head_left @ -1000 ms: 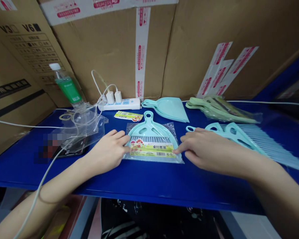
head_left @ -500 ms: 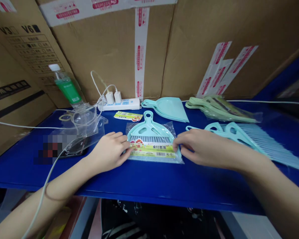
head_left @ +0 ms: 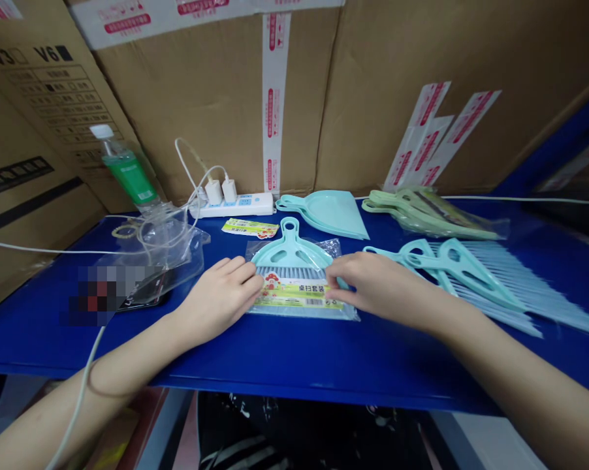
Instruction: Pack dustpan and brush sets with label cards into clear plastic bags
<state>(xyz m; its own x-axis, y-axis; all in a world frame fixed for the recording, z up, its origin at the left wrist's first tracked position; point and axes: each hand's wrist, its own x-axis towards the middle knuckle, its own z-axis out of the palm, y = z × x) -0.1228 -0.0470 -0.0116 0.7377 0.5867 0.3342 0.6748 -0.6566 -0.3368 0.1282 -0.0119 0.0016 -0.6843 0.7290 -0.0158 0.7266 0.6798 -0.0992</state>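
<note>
A light-blue dustpan and brush set (head_left: 294, 251) lies in a clear plastic bag on the blue table in front of me, handle pointing away. A printed card label (head_left: 299, 294) with red mushrooms crosses its lower part, over the grey-blue bristles. My left hand (head_left: 226, 294) is closed at the left edge of the bag, fingers curled over the label's end. On the other side my right hand (head_left: 367, 284) is closed too, thumb and fingertips pinching at the label's right end. The exact grip of the fingertips is partly hidden.
Loose light-blue brushes (head_left: 471, 271) lie on the right, beside my right forearm. Behind are light-blue dustpans (head_left: 334, 212), a bagged green set (head_left: 431, 212), another label (head_left: 250, 227) and a power strip (head_left: 245, 204). A bottle (head_left: 132, 173), cables and plastic bags (head_left: 177, 251) are at left.
My right hand has moved left, further over the label's right end. My left hand has shifted slightly right onto the label's left end. The bagged set has stayed about in place.
</note>
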